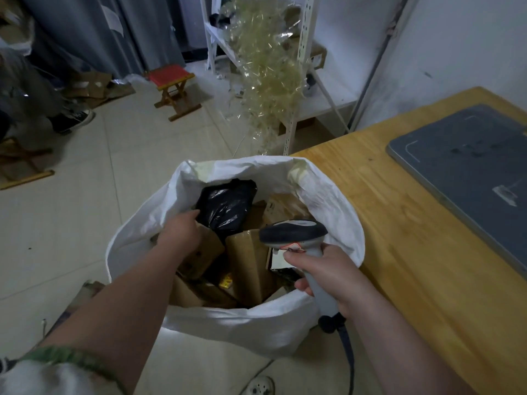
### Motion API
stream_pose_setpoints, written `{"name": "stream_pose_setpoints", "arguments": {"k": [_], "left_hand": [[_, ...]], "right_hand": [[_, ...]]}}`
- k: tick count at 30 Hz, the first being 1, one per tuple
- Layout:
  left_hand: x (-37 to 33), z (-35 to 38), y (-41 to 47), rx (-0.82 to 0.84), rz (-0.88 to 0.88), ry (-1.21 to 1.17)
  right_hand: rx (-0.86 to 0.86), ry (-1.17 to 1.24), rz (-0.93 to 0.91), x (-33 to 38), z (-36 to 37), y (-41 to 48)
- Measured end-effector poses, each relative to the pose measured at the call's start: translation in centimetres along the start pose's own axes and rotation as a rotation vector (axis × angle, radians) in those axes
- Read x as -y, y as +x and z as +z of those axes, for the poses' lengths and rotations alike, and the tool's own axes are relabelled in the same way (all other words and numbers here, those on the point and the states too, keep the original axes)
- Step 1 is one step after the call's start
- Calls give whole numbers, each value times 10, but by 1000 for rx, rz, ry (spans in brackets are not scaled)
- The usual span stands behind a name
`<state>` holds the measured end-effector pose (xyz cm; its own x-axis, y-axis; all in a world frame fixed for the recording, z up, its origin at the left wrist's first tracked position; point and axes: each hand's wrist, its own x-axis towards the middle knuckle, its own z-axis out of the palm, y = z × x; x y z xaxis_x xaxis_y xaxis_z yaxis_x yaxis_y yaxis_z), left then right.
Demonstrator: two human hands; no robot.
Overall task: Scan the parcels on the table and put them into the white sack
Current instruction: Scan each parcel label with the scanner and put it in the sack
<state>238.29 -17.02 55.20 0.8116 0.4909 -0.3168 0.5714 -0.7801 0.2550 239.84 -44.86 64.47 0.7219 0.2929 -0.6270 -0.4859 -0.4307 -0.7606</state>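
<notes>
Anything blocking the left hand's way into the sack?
Nothing visible does. The white woven sack gapes open; the left hand is inside, over a brown cardboard box. The right hand holds a grey barcode scanner aside.

A folding stool with a red seat (167, 75) stands far left on the tiled floor (85, 223); flattened cardboard (91, 86) lies beyond it, below a grey curtain (85, 32); a crinkled cellophane bundle (268, 67) hangs before white metal shelving (330, 98); a dark grey mat (467, 155) lies right.
</notes>
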Motion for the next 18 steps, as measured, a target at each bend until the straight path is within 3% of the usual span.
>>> {"name": "stream_pose_setpoints", "arguments": {"k": [4, 7, 9, 15, 18], "left_hand": [[29, -4, -1, -185, -133, 268], [41, -13, -5, -107, -394, 242], [55, -17, -4, -18, -459, 168], [48, -25, -12, 100, -282, -60], [28, -35, -21, 25, -224, -289]], "right_hand": [[-16, -17, -11, -1, -1, 4], [-39, -3, -21, 1, 0, 6], [-64, -11, -26, 2, 2, 9], [-58, -21, -31, 5, 10, 14], [-60, -20, -33, 3, 12, 14]]}}
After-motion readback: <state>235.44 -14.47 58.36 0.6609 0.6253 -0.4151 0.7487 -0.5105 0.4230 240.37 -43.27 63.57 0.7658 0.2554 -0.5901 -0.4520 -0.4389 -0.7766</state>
